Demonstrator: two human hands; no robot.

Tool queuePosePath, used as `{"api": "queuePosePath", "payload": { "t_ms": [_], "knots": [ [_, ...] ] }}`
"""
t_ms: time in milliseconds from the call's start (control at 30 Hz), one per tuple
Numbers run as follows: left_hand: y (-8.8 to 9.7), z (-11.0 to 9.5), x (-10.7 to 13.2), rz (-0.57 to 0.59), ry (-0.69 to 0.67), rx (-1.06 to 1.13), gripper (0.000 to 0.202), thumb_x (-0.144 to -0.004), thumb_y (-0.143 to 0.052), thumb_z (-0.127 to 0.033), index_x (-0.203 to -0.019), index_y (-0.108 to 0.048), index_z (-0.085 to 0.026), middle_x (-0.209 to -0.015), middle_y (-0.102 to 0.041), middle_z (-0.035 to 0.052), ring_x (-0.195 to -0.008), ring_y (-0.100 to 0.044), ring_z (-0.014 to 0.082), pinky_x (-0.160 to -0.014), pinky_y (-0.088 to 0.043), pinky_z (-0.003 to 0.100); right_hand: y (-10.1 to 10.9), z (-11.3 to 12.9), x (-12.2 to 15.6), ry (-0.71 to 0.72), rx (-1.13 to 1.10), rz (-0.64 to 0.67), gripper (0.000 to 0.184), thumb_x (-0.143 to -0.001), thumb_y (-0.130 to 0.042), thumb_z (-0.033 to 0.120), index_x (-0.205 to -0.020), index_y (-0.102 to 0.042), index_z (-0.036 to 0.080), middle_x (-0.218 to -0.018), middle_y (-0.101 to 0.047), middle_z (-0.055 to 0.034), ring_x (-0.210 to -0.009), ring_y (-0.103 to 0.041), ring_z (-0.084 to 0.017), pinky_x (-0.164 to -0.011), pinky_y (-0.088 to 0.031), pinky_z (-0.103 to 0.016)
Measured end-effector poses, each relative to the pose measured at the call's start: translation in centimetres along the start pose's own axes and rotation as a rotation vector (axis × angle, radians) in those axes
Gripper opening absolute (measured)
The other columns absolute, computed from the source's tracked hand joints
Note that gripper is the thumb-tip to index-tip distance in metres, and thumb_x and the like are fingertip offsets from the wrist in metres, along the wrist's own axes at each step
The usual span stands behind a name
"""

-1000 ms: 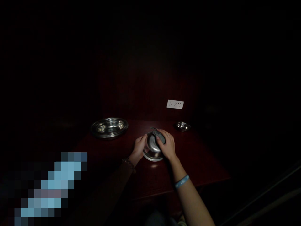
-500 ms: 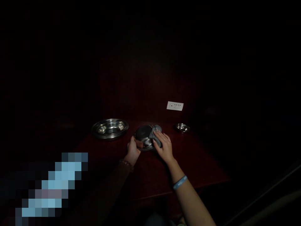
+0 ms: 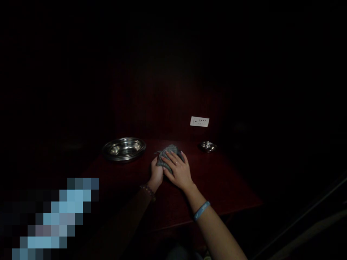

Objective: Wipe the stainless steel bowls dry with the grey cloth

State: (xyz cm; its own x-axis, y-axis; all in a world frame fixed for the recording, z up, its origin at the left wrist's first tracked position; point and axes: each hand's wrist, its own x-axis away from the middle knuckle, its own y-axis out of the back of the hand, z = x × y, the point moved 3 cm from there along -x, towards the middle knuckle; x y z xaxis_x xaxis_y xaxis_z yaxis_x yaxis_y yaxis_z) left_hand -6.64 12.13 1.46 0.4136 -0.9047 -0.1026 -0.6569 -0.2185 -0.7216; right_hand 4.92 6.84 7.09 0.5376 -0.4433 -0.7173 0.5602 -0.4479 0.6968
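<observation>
A grey cloth point(image 3: 168, 151) is spread over the upturned steel bowl, which it hides almost wholly in the dim light. My left hand point(image 3: 156, 174) grips the bowl's near left edge, thumb up along the side. On top, my right hand point(image 3: 179, 170) presses the cloth flat against the bowl with its fingers stretched over it. Both hands are close together above the dark red table point(image 3: 200, 195).
Stacked wide steel dishes point(image 3: 124, 158) stand on the table at the left. A small steel bowl point(image 3: 208, 147) sits toward the back right. Behind it, a white socket plate point(image 3: 200, 121) is fixed to the dark red wall. Deep shadow surrounds the table.
My right hand has slid the cloth leftward, from the bowl's right side across its top toward my left hand. The bowl's shiny base and side are now covered.
</observation>
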Motion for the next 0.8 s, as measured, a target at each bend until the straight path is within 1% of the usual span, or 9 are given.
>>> {"api": "queuePosePath", "payload": {
  "t_ms": [67, 133, 267, 367, 467, 533, 633, 733, 800],
  "knots": [
    [-0.6, -0.2, 0.3, 0.01, -0.045, -0.09, 0.01, -0.069, -0.068, -0.022, -0.073, -0.066, -0.014, -0.069, -0.066, -0.0002, -0.06, -0.057, 0.0096, -0.058, -0.045, 0.019, 0.5, -0.4, 0.0, -0.077, 0.015, -0.049, 0.046, -0.094, -0.048, 0.037, -0.14, -0.046, 0.032, -0.147, -0.047, -0.0005, -0.138, -0.039, -0.021, -0.12, -0.006, -0.047],
    [-1.2, -0.6, 0.6, 0.02, -0.084, -0.175, 0.018, -0.073, -0.068, -0.032, -0.074, -0.066, -0.014, -0.066, -0.064, 0.0002, -0.058, -0.055, 0.0103, -0.055, -0.044, 0.02, 1.0, -0.7, 0.0, -0.135, 0.022, -0.097, 0.047, -0.093, -0.049, 0.037, -0.14, -0.046, 0.032, -0.148, -0.047, -0.0007, -0.138, -0.039, -0.021, -0.12, -0.005, -0.048],
    [-1.7, -1.3, 1.1, 0.01, -0.102, -0.21, 0.026, -0.078, -0.063, -0.042, -0.077, -0.063, -0.017, -0.062, -0.059, -0.0013, -0.053, -0.051, 0.0105, -0.05, -0.042, 0.021, 1.4, -1.8, 0.4, -0.226, 0.018, -0.199, 0.049, -0.092, -0.048, 0.034, -0.141, -0.045, 0.03, -0.149, -0.044, -0.0027, -0.14, -0.035, -0.023, -0.119, -0.006, -0.05],
    [-1.9, -1.8, 1.4, -0.015, -0.07, -0.192, 0.027, -0.079, -0.062, -0.045, -0.078, -0.061, -0.017, -0.06, -0.057, -0.0024, -0.052, -0.05, 0.0109, -0.049, -0.042, 0.022, 1.5, -3.2, 1.0, -0.347, -0.041, -0.305, 0.047, -0.093, -0.045, 0.031, -0.14, -0.046, 0.028, -0.144, -0.05, -0.0051, -0.134, -0.043, -0.023, -0.117, -0.014, -0.051],
    [-2.0, -2.1, 1.5, -0.015, -0.041, -0.159, 0.027, -0.079, -0.062, -0.045, -0.075, -0.058, -0.018, -0.058, -0.053, -0.0031, -0.051, -0.048, 0.0106, -0.048, -0.041, 0.022, 1.6, -4.6, 1.6, -0.42, -0.183, -0.408, 0.042, -0.094, -0.042, 0.031, -0.134, -0.053, 0.023, -0.133, -0.06, -0.0074, -0.124, -0.053, -0.023, -0.11, -0.032, -0.045],
    [-1.9, -2.0, 1.5, -0.023, -0.019, -0.129, 0.027, -0.078, -0.063, -0.044, -0.074, -0.058, -0.018, -0.06, -0.054, -0.0024, -0.053, -0.05, 0.0111, -0.049, -0.042, 0.022, 1.6, -5.1, 1.9, -0.432, -0.284, -0.474, 0.039, -0.094, -0.042, 0.033, -0.128, -0.058, 0.021, -0.128, -0.063, -0.0083, -0.12, -0.056, -0.023, -0.104, -0.04, -0.041],
    [-1.8, -1.7, 1.3, -0.049, 0.011, -0.105, 0.026, -0.077, -0.064, -0.043, -0.077, -0.059, -0.018, -0.064, -0.057, -0.0012, -0.056, -0.052, 0.0121, -0.051, -0.043, 0.023, 1.6, -5.3, 2.1, -0.465, -0.367, -0.543, 0.038, -0.093, -0.042, 0.035, -0.123, -0.061, 0.02, -0.124, -0.065, -0.0087, -0.116, -0.058, -0.022, -0.102, -0.044, -0.039],
    [-1.7, -1.7, 1.1, -0.076, 0.01, -0.092, 0.025, -0.077, -0.064, -0.042, -0.08, -0.062, -0.017, -0.068, -0.06, 0.0002, -0.061, -0.055, 0.0133, -0.054, -0.045, 0.023, 1.5, -5.5, 2.2, -0.525, -0.411, -0.538, 0.04, -0.093, -0.042, 0.038, -0.123, -0.06, 0.02, -0.124, -0.065, -0.0087, -0.116, -0.058, -0.023, -0.104, -0.042, -0.04],
    [-1.6, -1.9, 1.0, -0.098, 0.001, -0.085, 0.025, -0.077, -0.064, -0.042, -0.08, -0.063, -0.017, -0.068, -0.06, 0.0002, -0.062, -0.056, 0.0136, -0.056, -0.045, 0.024, 1.3, -5.9, 2.3, -0.605, -0.464, -0.548, 0.042, -0.093, -0.042, 0.041, -0.125, -0.059, 0.019, -0.125, -0.064, -0.0092, -0.117, -0.057, -0.023, -0.105, -0.04, -0.041]
  ]
}}
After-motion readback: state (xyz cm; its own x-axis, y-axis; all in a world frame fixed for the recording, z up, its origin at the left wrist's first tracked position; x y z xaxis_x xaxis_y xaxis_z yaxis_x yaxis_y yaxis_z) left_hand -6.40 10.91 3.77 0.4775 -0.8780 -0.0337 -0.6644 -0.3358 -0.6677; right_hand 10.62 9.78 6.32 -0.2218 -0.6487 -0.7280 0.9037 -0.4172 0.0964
